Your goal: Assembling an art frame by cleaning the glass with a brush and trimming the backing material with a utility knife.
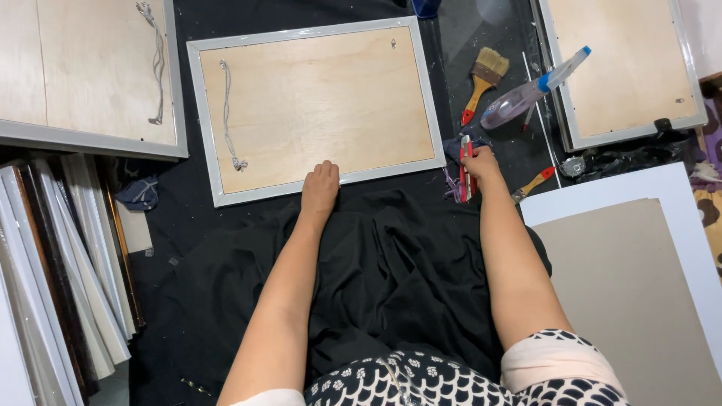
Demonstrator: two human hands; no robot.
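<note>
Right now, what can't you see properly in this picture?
Head view only:
- Front of the grey frame: it lies face down, plywood back up.
- Red tool: the right hand covers its top end.
- Left hand fingers: curled on the frame's edge.
- Left frame and right frame: cut off by edges.

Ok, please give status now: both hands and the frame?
Left hand flat on lower edge of grey frame, back side up. Right hand closed on red tool. Brush and spray bottle lie alongside.
</note>
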